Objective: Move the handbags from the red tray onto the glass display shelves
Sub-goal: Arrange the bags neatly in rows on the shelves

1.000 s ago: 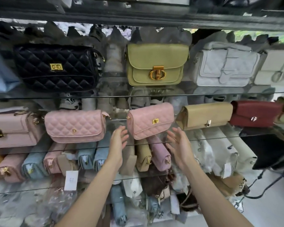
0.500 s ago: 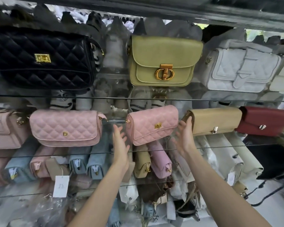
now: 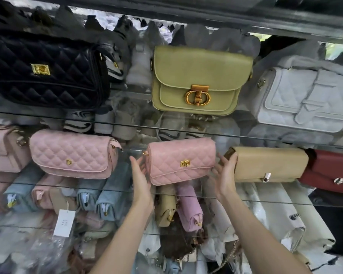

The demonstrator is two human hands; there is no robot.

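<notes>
On the middle glass shelf stands a pink quilted handbag with a small gold clasp, between another pink bag and a tan bag. The left hand and right hand flank its ends, fingers straight, gripping nothing.

A small pink quilted handbag with a gold turn-lock clasp stands on the middle glass display shelf, flap closed, front facing out, slightly tilted. It sits between a larger pink quilted handbag and a tan smooth flap handbag, apart from both.
</notes>
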